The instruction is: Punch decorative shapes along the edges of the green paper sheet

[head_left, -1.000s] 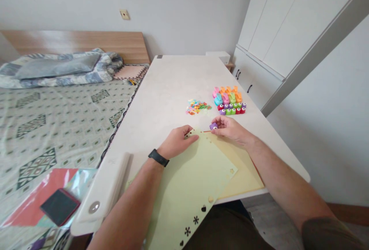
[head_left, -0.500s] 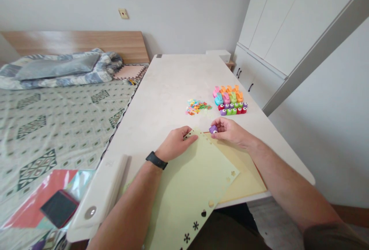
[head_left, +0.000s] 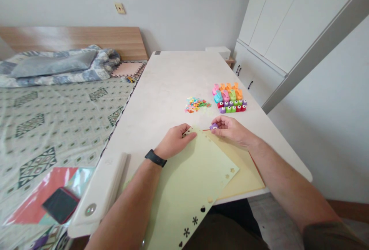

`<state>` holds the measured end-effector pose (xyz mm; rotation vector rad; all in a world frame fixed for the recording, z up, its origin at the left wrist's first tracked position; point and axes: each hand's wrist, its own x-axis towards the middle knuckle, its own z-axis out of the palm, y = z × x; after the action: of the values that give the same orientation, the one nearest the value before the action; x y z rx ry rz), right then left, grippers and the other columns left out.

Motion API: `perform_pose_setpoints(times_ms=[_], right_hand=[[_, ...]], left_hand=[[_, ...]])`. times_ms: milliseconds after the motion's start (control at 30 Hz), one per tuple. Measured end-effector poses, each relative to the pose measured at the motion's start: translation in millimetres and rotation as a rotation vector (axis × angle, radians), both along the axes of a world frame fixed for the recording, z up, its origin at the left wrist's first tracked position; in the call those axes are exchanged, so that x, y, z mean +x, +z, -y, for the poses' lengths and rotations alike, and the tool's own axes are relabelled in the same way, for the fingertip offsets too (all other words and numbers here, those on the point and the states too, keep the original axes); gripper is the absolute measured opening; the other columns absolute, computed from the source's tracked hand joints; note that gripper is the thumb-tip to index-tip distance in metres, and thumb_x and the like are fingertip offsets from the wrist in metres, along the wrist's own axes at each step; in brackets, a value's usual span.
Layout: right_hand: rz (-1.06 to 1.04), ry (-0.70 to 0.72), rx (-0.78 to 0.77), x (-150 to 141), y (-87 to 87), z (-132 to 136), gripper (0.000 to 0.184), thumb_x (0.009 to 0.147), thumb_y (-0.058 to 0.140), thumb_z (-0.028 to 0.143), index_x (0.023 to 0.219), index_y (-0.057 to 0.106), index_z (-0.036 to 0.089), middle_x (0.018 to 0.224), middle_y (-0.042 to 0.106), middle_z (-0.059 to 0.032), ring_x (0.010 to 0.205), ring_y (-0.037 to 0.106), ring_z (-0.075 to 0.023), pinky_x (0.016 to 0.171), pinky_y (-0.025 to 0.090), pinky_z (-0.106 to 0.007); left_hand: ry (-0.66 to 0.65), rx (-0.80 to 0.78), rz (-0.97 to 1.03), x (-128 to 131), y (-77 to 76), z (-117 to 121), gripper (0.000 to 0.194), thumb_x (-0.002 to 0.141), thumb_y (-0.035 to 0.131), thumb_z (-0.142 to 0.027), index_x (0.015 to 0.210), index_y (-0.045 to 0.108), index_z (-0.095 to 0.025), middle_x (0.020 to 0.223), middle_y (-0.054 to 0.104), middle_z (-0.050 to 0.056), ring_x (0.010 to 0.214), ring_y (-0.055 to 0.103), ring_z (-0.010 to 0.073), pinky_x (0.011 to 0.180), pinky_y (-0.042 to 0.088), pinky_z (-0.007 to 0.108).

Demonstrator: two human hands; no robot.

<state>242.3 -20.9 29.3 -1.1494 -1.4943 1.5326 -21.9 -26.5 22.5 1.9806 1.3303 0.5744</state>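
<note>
My left hand pinches the far corner of a pale green sheet of paper, thumb on top. Flower, heart and snowflake shapes are punched along the sheet's edges. Between the thumb and fingers of my right hand is a small purple craft punch, just right of the sheet's far corner and apart from it. Under the green sheet lies a stack of yellowish paper with a red edge showing. Beyond my hands are a scatter of colourful paper cut-outs and rows of craft punches.
A long white device lies along the left table edge. Left of it, on the bed, are a dark phone-like object and a plastic-wrapped red pack. A white cabinet stands at the right, beyond the white table.
The purple punch has tilted slightly in my right hand. My left hand keeps its hold on the sheet. The whole view has shifted a little.
</note>
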Motion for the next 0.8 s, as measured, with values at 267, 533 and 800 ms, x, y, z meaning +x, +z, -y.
perform_pose_setpoints(times_ms=[267, 533, 800], right_hand=[[-0.029, 0.030, -0.018, 3, 4.3, 3, 0.042, 0.074, 0.083, 0.037, 0.106, 0.060, 0.020, 0.093, 0.064, -0.0008, 0.080, 0.060, -0.0131, 0.071, 0.047, -0.027], [0.035, 0.044, -0.015, 3, 5.4, 5, 0.045, 0.072, 0.084, 0.038, 0.107, 0.062, 0.020, 0.098, 0.067, -0.0038, 0.086, 0.062, -0.0161, 0.082, 0.051, -0.033], [0.038, 0.078, -0.052, -2, 6.0, 10, 0.044, 0.071, 0.084, 0.036, 0.106, 0.063, 0.020, 0.098, 0.069, -0.0042, 0.085, 0.064, -0.0155, 0.084, 0.053, -0.034]], left_hand=[[0.015, 0.025, 0.010, -1, 5.6, 1, 0.036, 0.092, 0.050, -0.053, 0.090, 0.064, -0.019, 0.075, 0.064, -0.001, 0.065, 0.054, 0.0139, 0.056, 0.036, 0.024], [0.045, 0.017, 0.018, -5, 8.8, 1, 0.038, 0.092, 0.049, -0.053, 0.092, 0.064, -0.019, 0.076, 0.064, 0.000, 0.066, 0.054, 0.0146, 0.056, 0.036, 0.024], [0.063, 0.027, 0.012, -5, 10.9, 1, 0.035, 0.091, 0.051, -0.051, 0.089, 0.064, -0.019, 0.072, 0.062, 0.000, 0.063, 0.050, 0.0137, 0.055, 0.033, 0.024]])
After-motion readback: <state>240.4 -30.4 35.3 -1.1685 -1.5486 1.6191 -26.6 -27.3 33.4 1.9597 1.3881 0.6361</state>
